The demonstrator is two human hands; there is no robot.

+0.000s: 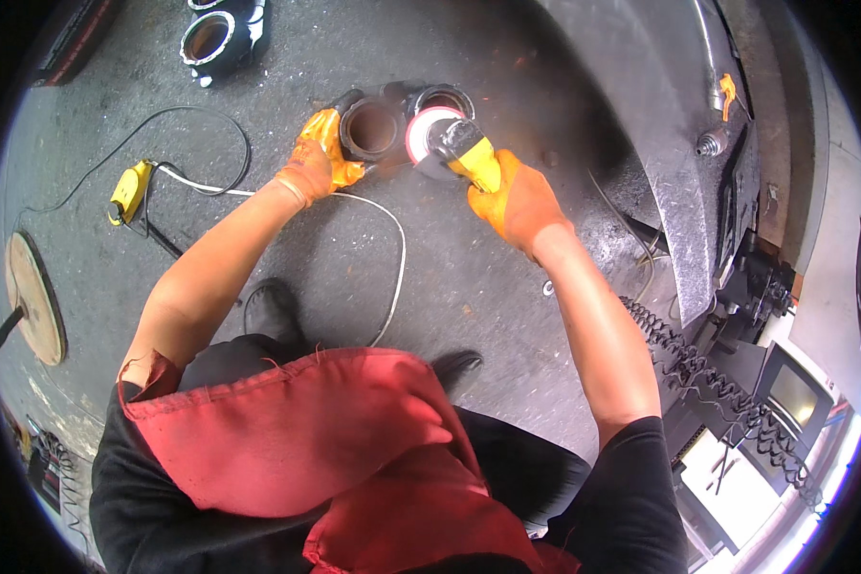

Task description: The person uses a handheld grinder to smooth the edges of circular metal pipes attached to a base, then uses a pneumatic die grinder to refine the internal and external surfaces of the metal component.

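Observation:
My right hand (513,196), in an orange glove, is closed round a yellow and black angle grinder (464,148). Its round disc, red at the rim and pale inside, sits against the near left edge of the right-hand opening (447,96) of a dark pipe fitting (370,131). That fitting lies on the floor with two round openings side by side. Also gloved in orange, my left hand (323,158) grips the fitting's left side, with the thumb along its near edge. Part of the right opening is hidden behind the grinder.
Another dark fitting (208,40) with bright ring edges lies at the far left. A yellow power outlet box (130,192) with cords is on the floor at left, and a white cable (401,249) curves before my feet. Coiled black hoses (684,359) hang at right. A round wooden disc (36,298) stands far left.

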